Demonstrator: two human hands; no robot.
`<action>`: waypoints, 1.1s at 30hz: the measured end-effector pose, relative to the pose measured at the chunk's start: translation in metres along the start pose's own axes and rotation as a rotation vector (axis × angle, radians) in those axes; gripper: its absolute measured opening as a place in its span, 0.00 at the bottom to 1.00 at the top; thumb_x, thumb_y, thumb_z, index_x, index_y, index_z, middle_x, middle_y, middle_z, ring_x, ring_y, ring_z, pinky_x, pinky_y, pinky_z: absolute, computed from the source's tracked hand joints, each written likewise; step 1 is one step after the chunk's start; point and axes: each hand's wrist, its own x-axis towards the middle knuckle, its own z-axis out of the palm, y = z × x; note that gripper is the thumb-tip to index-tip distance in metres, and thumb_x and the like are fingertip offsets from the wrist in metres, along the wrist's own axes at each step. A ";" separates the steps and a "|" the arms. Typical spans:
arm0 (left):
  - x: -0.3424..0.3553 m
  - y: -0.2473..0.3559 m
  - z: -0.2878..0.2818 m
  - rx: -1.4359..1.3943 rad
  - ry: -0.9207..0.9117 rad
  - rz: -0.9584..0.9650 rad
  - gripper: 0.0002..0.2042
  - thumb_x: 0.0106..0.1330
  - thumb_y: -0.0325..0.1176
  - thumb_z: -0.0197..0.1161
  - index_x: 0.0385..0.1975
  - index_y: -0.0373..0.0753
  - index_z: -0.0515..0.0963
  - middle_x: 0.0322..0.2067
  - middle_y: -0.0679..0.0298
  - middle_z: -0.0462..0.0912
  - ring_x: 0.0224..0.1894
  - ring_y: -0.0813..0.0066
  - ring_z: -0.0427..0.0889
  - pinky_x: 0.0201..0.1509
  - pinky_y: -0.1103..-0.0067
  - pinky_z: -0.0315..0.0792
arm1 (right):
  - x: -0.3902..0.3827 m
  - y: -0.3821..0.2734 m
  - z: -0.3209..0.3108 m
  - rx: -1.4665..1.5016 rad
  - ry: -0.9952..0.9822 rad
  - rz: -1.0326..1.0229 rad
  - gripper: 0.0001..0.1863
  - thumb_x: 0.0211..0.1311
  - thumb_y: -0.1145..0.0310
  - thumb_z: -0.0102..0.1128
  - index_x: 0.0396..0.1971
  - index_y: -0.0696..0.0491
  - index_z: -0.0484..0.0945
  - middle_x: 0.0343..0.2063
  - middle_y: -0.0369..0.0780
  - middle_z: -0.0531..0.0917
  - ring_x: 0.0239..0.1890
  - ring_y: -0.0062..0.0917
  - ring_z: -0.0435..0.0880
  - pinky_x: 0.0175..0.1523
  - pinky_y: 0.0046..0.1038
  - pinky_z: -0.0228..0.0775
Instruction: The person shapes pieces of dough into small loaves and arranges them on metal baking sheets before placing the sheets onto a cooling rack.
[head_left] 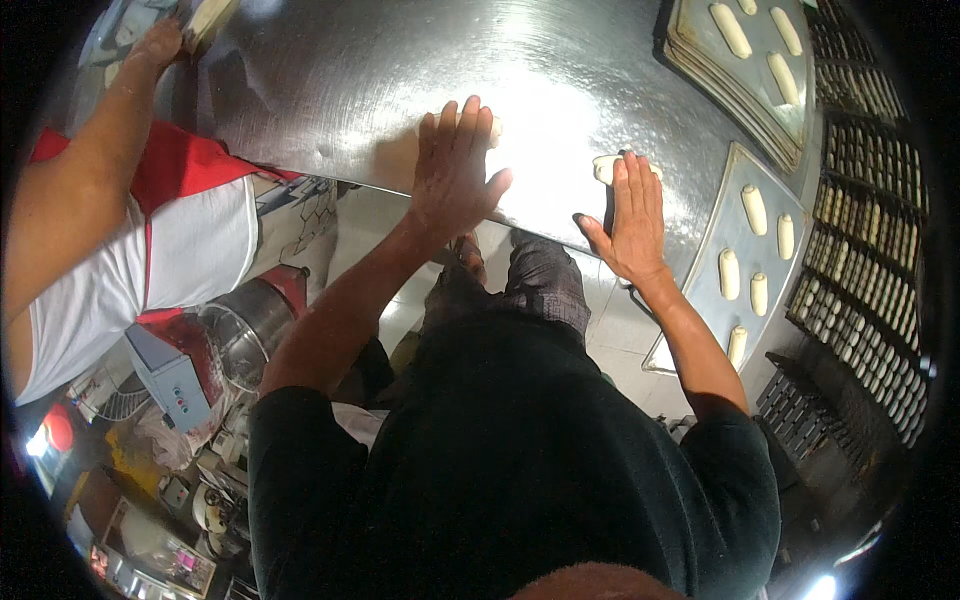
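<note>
Left hand: we press it flat, fingers spread, over a pale dough piece on the shiny steel surface.

Right hand: flat, fingers extended, on a second pale dough roll.

Risk: uneven pressure may flatten or stick either.

The table is bare metal, brushed and glossy, with a bright glare patch and faint dents showing in the sheen. The dough piece under the right hand looks pale, smooth and matt, as does the dough piece peeking from beneath the left hand. The tray on the right is dull grey metal, less shiny than the table, and carries matt, soft-looking dough rolls. The stacked trays above have the same flat grey finish. The person's shirt is dark matt cloth. The co-worker's apron is white cloth with red trim.
</note>
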 end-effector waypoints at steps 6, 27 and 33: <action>0.075 -0.033 0.021 0.082 0.032 -0.072 0.37 0.68 0.49 0.67 0.71 0.35 0.64 0.72 0.45 0.65 0.70 0.45 0.67 0.68 0.38 0.58 | 0.112 0.034 0.009 -0.095 -0.039 0.033 0.50 0.64 0.39 0.60 0.73 0.63 0.59 0.73 0.58 0.63 0.77 0.54 0.58 0.79 0.55 0.45; 0.104 -0.054 0.029 0.099 0.029 0.182 0.27 0.64 0.52 0.71 0.60 0.47 0.79 0.48 0.64 0.83 0.47 0.61 0.80 0.50 0.64 0.65 | 0.165 0.063 0.017 -0.068 0.103 -0.029 0.33 0.65 0.37 0.60 0.53 0.52 0.83 0.41 0.43 0.86 0.47 0.39 0.83 0.54 0.43 0.61; 0.110 -0.057 0.037 -0.029 -0.060 0.118 0.32 0.66 0.56 0.68 0.66 0.45 0.75 0.60 0.56 0.76 0.63 0.59 0.74 0.70 0.55 0.60 | 0.180 0.047 0.011 0.153 -0.094 0.146 0.34 0.67 0.34 0.55 0.52 0.51 0.83 0.41 0.42 0.88 0.47 0.37 0.84 0.62 0.45 0.61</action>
